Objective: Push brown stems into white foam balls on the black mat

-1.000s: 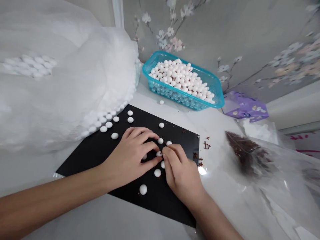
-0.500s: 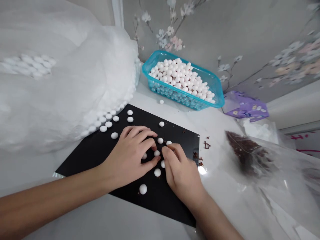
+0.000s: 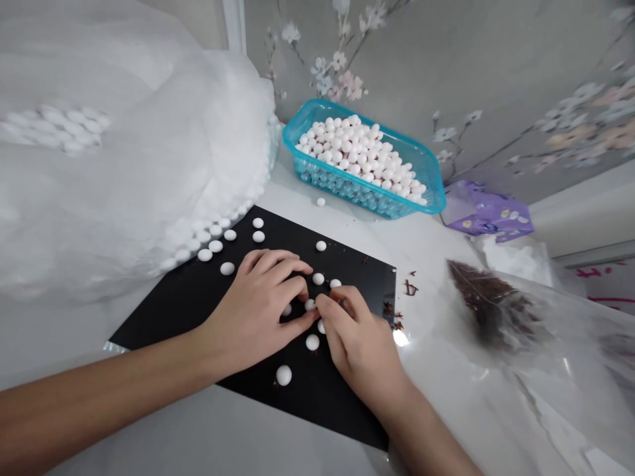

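Over a black sheet (image 3: 171, 314), my left hand (image 3: 262, 307) holds a small white ball (image 3: 309, 305) between thumb and fingers. My right hand (image 3: 360, 347) is pinched closed against the right side of that ball; whatever its fingertips hold is hidden. Several more loose white balls lie around both hands, among them one ball (image 3: 284, 375) nearer to me and another ball (image 3: 312, 342) just below the fingertips. Small brown star-shaped bits (image 3: 388, 307) are scattered at the sheet's right edge.
A blue basket (image 3: 364, 195) heaped with white balls stands at the back, by the flowered wall. On the left bulges a big translucent bag (image 3: 163, 152) of white balls. To the right lie a clear bag of brown pieces (image 3: 489, 304) and a purple packet (image 3: 489, 208).
My right fingertips have moved slightly left and now touch the ball in my left hand. My left hand has stayed nearly still.
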Demonstrator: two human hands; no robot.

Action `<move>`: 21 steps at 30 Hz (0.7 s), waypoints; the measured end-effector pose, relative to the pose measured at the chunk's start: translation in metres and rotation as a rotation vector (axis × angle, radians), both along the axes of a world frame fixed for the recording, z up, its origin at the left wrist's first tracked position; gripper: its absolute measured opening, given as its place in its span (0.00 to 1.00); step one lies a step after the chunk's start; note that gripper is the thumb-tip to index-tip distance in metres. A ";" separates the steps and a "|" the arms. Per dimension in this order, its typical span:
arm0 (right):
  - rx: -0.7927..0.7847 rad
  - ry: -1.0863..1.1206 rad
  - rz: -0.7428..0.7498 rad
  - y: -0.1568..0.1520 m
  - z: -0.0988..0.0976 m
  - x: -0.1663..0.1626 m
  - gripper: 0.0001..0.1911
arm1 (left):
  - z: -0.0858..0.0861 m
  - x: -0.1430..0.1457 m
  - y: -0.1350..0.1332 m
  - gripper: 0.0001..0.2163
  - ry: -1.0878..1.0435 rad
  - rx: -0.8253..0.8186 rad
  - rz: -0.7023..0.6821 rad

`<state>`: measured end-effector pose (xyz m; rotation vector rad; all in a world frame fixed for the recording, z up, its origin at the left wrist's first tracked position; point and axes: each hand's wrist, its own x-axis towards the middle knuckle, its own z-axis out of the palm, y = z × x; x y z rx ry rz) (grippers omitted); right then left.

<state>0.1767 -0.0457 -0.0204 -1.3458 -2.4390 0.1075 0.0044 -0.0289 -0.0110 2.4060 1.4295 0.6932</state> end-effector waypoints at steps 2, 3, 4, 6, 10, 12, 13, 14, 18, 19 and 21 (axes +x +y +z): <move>0.000 0.024 -0.005 0.000 0.000 0.000 0.13 | 0.000 0.000 0.000 0.06 0.000 -0.002 0.004; -0.002 0.038 -0.007 0.000 0.000 0.000 0.12 | 0.000 0.000 0.000 0.06 0.002 -0.006 0.004; -0.007 0.055 -0.008 0.000 0.000 0.000 0.12 | 0.001 0.000 -0.001 0.06 0.003 -0.008 0.004; -0.025 0.100 -0.009 0.000 0.000 0.000 0.10 | 0.001 0.000 -0.001 0.05 0.008 -0.011 -0.001; -0.096 0.224 -0.008 0.002 0.001 0.001 0.08 | 0.000 0.000 -0.001 0.04 0.004 -0.008 -0.011; -0.133 0.280 -0.010 0.002 0.000 0.001 0.06 | 0.000 0.000 -0.001 0.04 -0.008 -0.005 -0.017; -0.149 0.305 -0.012 0.002 0.000 0.001 0.06 | -0.001 0.000 -0.001 0.04 -0.013 -0.006 -0.022; -0.163 0.327 -0.014 0.002 0.000 0.001 0.05 | -0.001 0.000 -0.001 0.04 -0.020 -0.003 -0.028; -0.211 0.387 -0.016 0.002 0.001 0.002 0.05 | -0.001 0.000 0.000 0.05 -0.034 0.011 -0.068; -0.223 0.401 -0.014 0.002 0.002 0.003 0.05 | -0.001 0.000 0.000 0.05 -0.038 0.016 -0.073; -0.253 0.439 -0.025 0.003 0.004 0.004 0.04 | -0.001 0.000 -0.001 0.05 -0.051 0.013 -0.070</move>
